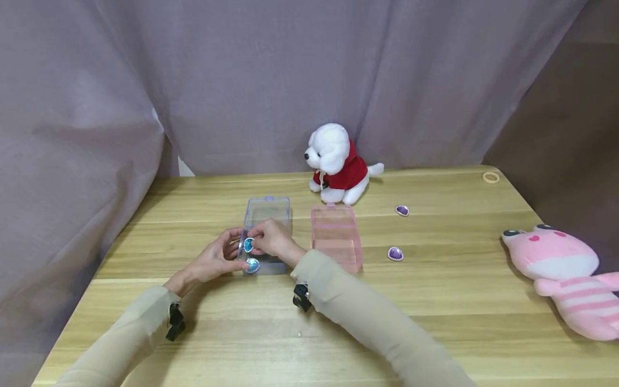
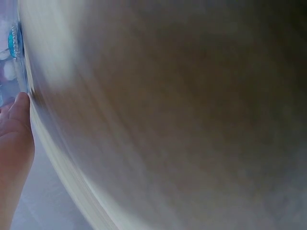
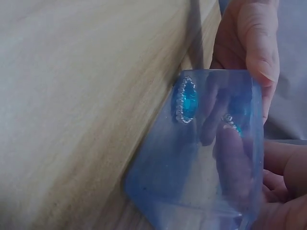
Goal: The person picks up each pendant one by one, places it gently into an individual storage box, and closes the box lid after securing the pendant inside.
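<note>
While the right hand (image 1: pixel 274 238) pinches a teal, silver-rimmed gem (image 1: pixel 249 245), the left hand (image 1: pixel 213 259) touches a clear bluish plastic box (image 1: pixel 276 267)

As the box stands open on the pale wood-grain counter (image 1: pixel 232 328), the right hand's grip is pressed together on the gem, held by the box's left side. A second teal gem (image 1: pixel 252 265) sits at its near left corner. The left hand's grip is spread, fingers loosely bent at the left edge, thumb near that corner. Just right of the box is a translucent pink plastic box (image 1: pixel 335 248); farther right lie a purple beaded gem (image 1: pixel 402 210) and, nearer, another purple gem (image 1: pixel 395 253). Behind sits a white plush dog in red (image 1: pixel 340 177). A pink-and-white plush frog (image 1: pixel 573 279) lies at far right.
</note>
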`<state>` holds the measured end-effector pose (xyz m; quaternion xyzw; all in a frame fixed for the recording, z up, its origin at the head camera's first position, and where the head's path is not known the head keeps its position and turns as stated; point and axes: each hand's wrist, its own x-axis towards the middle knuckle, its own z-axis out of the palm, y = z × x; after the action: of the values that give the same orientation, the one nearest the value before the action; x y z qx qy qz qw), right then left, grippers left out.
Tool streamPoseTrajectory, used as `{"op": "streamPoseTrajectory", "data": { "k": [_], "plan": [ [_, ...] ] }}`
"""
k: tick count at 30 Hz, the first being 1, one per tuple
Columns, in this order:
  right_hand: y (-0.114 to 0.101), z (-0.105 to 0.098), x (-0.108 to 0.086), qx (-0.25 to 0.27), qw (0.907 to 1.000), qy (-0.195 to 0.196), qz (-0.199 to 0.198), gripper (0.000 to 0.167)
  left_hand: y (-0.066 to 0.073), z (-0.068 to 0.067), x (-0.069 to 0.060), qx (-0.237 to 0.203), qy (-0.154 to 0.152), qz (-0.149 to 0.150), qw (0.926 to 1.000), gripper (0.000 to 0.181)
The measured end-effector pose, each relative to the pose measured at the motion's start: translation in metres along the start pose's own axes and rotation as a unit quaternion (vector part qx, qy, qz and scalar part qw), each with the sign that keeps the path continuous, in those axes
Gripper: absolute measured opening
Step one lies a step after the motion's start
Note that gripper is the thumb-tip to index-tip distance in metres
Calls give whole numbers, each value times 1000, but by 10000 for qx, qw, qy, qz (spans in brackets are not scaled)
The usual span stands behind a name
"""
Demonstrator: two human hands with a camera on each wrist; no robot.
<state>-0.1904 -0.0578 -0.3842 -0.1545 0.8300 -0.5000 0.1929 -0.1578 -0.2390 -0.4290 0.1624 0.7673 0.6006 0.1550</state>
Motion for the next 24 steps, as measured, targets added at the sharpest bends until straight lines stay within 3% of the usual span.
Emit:
{"op": "streamPoseTrajectory", "data": {
  "k": [2,6,14,19,24],
  "plan": [
    [0,0,0,-423,9990,105,-140,21,0,0,1,11,7,29,10000,83],
    [0,2,0,-743,9967,146,-279,24,1,0,1,10,-13,25,10000,82],
    [0,7,4,-1463,9890,153,-172,24,2,0,0,-25,-51,-7,10000,83],
    [-1,5,3,-1635,9865,0,-17,25,2,0,0,-32,-50,-2,10000,83],
    [-3,1,-1,-1944,9805,-230,-146,25,1,0,-1,26,-23,-64,10000,84]
  ]
}}
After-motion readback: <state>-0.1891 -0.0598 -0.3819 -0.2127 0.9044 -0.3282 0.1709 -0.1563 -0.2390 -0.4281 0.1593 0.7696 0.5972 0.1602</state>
